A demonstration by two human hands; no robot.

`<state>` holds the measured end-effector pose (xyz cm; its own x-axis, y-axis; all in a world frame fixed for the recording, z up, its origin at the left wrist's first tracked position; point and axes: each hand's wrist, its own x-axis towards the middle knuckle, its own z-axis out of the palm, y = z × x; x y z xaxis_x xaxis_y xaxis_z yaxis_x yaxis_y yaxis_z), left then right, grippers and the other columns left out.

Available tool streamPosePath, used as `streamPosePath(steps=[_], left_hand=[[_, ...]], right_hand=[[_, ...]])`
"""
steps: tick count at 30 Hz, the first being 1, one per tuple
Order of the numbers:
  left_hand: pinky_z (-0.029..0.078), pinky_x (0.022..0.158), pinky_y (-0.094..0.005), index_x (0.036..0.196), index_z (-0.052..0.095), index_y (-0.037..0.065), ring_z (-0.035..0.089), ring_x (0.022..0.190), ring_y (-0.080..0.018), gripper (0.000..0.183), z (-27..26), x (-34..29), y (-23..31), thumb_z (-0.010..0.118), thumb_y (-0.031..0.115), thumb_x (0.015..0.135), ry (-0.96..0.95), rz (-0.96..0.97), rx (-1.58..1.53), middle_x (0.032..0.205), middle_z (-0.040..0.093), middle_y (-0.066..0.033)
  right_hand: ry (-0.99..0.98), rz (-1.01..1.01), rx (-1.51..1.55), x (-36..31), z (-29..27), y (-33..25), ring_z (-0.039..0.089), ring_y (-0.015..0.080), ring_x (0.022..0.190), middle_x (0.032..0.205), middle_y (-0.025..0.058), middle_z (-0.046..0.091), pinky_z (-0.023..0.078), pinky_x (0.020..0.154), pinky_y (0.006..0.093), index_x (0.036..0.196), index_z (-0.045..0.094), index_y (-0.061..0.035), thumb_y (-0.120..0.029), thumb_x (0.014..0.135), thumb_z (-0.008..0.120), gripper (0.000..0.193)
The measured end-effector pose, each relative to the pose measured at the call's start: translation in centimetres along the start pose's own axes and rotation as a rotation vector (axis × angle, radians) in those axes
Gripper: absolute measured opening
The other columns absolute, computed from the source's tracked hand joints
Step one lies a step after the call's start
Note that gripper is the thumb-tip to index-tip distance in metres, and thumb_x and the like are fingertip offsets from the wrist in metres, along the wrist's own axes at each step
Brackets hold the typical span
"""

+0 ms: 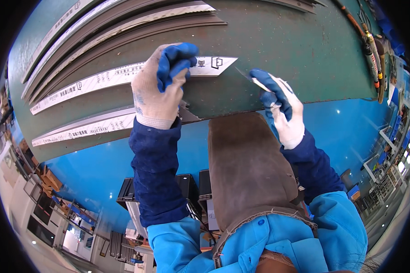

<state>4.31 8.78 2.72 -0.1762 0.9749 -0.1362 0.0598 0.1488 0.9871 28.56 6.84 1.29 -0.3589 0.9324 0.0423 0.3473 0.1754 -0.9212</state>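
Observation:
My left hand (158, 88), in a white glove with blue-coated fingers, is curled above a long profile strip (209, 66) covered in white printed film. The strip lies on the green tabletop (269, 41), and its right end is cut at a slant. Whatever the left fingers hold, if anything, is hidden. Right of that slanted end, my right hand (284, 109), gloved alike, has its fingers pinched together. A thin, pale sliver (243, 73) juts from them toward the strip; its kind is too faint to tell. Another film-faced profile (100, 126) lies nearer me, partly behind my left wrist.
Several grey-brown and white profiles (136, 27) are stacked at the far left. At the right of the table lie cables and tool handles (372, 54). Black crates (187, 186) stand on the blue floor (341, 123) below the table edge. A brown apron (250, 168) covers my lap.

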Motion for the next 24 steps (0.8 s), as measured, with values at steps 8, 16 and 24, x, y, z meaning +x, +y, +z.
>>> streamPosePath(steps=[8,16,24], left_hand=[[0.051,0.077,-0.0250,0.097,0.065,-0.002,0.062,0.076,-0.0169,0.025,-0.7,0.4,-1.4,0.063,-0.004,0.073,-0.120,0.000,0.300,0.091,0.069,-0.0103],[0.052,0.074,-0.0274,0.095,0.066,0.000,0.062,0.074,-0.0175,0.025,-0.7,0.9,-0.4,0.070,0.004,0.071,-0.156,-0.051,0.341,0.088,0.069,-0.0083],[0.054,0.078,-0.0248,0.099,0.065,-0.002,0.064,0.076,-0.0171,0.029,-1.1,1.0,-0.4,0.074,0.001,0.072,-0.213,-0.031,0.287,0.090,0.069,-0.0101]], right_hand=[[0.121,0.763,0.904,-0.8,2.8,-2.4,0.062,0.0129,0.066,0.086,0.0111,0.064,0.044,0.049,0.0176,0.121,0.054,0.0021,-0.011,0.088,0.060,0.036],[0.107,1.043,0.912,-0.1,3.6,-3.8,0.060,0.0138,0.051,0.077,0.0106,0.064,0.046,0.037,0.0201,0.114,0.056,0.0014,-0.014,0.092,0.058,0.027],[0.165,1.127,0.995,0.2,4.0,-4.2,0.059,0.0124,0.051,0.076,0.0107,0.064,0.045,0.036,0.0194,0.116,0.054,0.0013,-0.014,0.093,0.056,0.027]])
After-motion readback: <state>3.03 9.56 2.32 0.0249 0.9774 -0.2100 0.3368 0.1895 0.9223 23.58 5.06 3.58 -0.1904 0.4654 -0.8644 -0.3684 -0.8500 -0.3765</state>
